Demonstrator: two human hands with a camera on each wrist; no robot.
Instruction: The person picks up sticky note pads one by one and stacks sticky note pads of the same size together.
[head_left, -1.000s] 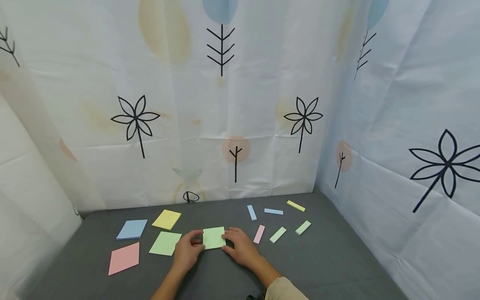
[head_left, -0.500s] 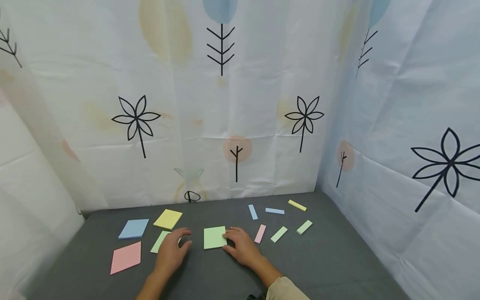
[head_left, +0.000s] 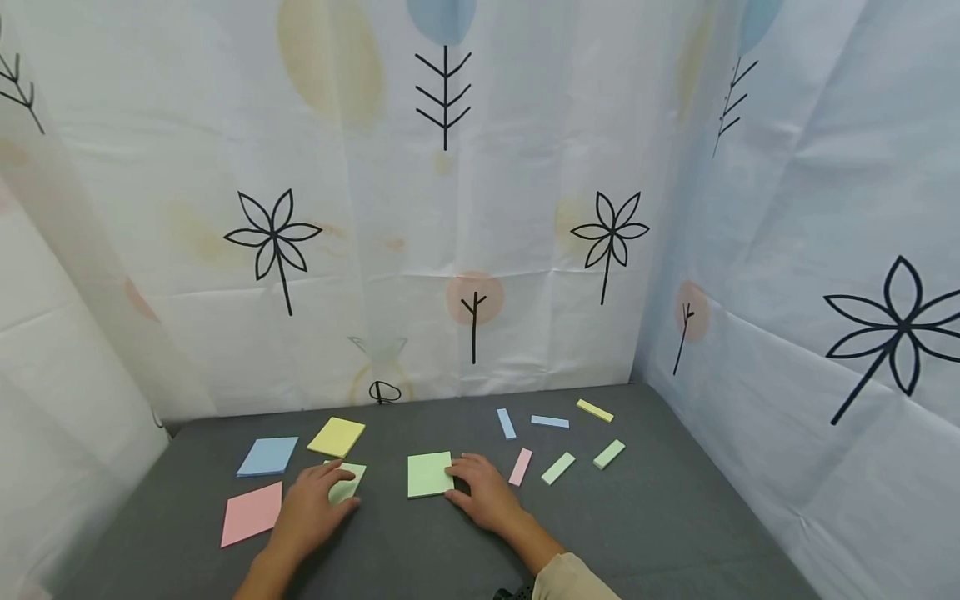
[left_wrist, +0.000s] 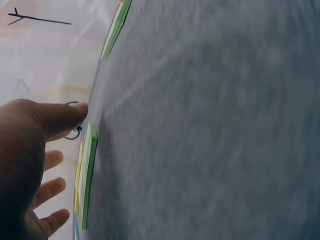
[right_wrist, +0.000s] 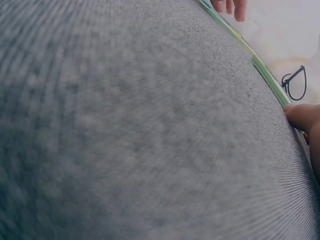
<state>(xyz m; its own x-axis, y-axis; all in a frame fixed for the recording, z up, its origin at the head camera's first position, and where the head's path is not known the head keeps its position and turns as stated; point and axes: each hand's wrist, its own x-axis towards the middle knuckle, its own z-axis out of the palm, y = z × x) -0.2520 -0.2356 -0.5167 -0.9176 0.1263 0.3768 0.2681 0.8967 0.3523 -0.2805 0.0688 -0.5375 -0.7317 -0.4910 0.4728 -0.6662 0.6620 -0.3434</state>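
Observation:
A green sticky note pad (head_left: 427, 476) lies flat in the middle of the table. My right hand (head_left: 482, 493) rests at its right side, fingertips and thumb right at the edge. In the right wrist view that thumb (right_wrist: 301, 117) meets the end of the green edge. Over another green square pad (head_left: 351, 485) on the left hovers my left hand (head_left: 307, 507), fingers parted from the thumb and partly covering the pad. The left wrist view shows this pad edge-on (left_wrist: 89, 175) beside the spread fingers, with nothing between them.
Blue (head_left: 267, 457), yellow (head_left: 337, 437) and pink (head_left: 251, 513) square pads lie around the left hand. Narrow strips, blue (head_left: 550, 422), yellow (head_left: 595, 410), pink (head_left: 520, 467) and green (head_left: 558, 469), are scattered on the right. A patterned curtain (head_left: 375, 292) borders the grey table (head_left: 637, 533).
My left hand has let go of the middle pad's left edge and moved left over the other green pad. The right hand has stayed at the middle pad.

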